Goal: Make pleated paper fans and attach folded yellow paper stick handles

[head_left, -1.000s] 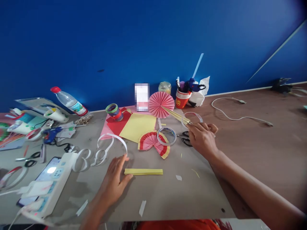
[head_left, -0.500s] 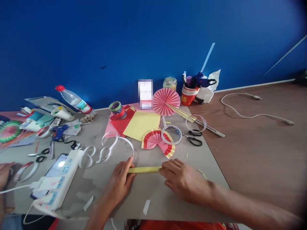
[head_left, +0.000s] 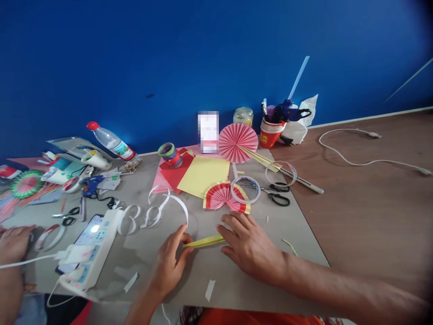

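A narrow folded yellow paper strip (head_left: 208,241) lies slanted just above the grey table mat, its right end higher than its left. My left hand (head_left: 172,257) pinches the left end between thumb and fingers. Over the right end bends my right hand (head_left: 252,248), fingers curved and a little apart around the strip, so that end is hidden. Beyond the hands sits a pleated pink, red and yellow paper fan (head_left: 226,197), with a tape roll (head_left: 233,192) overlapping its right side. Yellow paper sheets (head_left: 204,174) and red paper (head_left: 174,174) lie behind it.
Black-handled scissors (head_left: 280,198), a utility knife (head_left: 309,185) and a round pink fan (head_left: 237,142) lie at the back right. On the left are a power strip (head_left: 101,253), curled white strips (head_left: 158,210), a bottle (head_left: 117,145) and another person's hand (head_left: 15,243).
My right hand has shifted left along the yellow strip and its fingers have spread a little. The strip now slants instead of lying level. The whole view has moved slightly.
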### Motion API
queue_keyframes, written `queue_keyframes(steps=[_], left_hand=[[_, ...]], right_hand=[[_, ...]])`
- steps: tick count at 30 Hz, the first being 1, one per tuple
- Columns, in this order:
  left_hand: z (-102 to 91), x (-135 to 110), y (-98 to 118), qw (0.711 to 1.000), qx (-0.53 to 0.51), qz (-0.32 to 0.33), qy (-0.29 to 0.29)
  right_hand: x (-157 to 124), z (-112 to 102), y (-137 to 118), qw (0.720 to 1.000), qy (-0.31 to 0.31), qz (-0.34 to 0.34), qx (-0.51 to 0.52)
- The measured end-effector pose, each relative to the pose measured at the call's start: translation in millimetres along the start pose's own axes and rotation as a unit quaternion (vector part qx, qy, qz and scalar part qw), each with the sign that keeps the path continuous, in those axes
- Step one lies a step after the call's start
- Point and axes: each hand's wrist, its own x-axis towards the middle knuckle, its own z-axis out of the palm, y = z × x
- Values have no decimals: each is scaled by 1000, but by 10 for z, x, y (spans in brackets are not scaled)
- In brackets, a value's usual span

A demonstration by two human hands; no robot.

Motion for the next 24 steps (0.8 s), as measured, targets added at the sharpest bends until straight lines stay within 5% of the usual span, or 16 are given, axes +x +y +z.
queue_keyframes(steps=[8, 17, 24], left_hand=[[9, 4, 128, 997, -78, -8, 3], [12, 35, 198, 969, -188, -124, -102], [64, 46, 187, 978, -153, -106, -98]], right_hand=[[16, -83, 30, 986, -120, 59, 105], [-20, 6, 71, 949, -128, 134, 254], [-32, 35, 72, 969, -161, 88, 164]])
